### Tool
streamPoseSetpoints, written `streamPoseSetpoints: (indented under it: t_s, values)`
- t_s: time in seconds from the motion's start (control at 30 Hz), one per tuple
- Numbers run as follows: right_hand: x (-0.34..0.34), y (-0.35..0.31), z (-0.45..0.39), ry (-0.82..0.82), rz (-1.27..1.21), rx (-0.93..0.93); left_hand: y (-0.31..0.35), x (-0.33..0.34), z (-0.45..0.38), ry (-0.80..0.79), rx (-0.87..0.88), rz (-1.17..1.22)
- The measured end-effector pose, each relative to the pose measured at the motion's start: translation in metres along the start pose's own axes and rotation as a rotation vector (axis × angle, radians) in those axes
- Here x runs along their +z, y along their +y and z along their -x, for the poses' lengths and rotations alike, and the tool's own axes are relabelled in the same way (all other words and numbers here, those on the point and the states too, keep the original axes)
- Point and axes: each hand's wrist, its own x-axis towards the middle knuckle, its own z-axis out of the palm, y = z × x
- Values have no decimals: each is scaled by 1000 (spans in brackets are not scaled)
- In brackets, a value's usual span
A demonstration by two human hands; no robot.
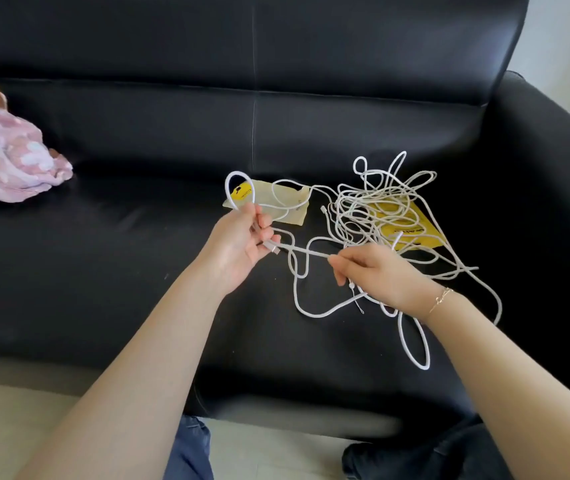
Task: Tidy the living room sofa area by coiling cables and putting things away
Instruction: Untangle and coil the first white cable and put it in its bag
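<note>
A tangle of white cables (377,206) lies on the black leather sofa seat (138,254). My left hand (242,244) grips one white cable near its plug end, and a small loop (238,188) stands up above the fingers. My right hand (377,271) pinches the same cable a short way along, so the stretch between the hands is taut. More cable loops trail under and behind my right wrist. Two yellow pouches lie under the cables: a pale one (294,216) beside my left hand and a bright one (415,226) under the tangle.
A pink patterned cloth bundle (6,157) sits on the left end of the seat. The sofa armrest (553,168) rises on the right. My knees in dark trousers (432,452) are at the sofa's front edge, over a light floor.
</note>
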Motion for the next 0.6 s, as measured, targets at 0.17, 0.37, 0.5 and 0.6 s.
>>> streamPoseSetpoints:
  t_s: [0.17, 0.37, 0.5, 0.6]
  values:
    - [-11, 5, -15, 83, 231, 146, -5, -6, 5, -104, 23, -156]
    - [-8, 6, -23, 5, 112, 80, -14, -21, 12, -180, 25, -591]
    - [4, 5, -27, 171, -8, -30, -29, -17, 13, -148, 97, -949]
    - [9, 2, -28, 228, -85, -73, -38, -10, 12, -114, 120, -1041]
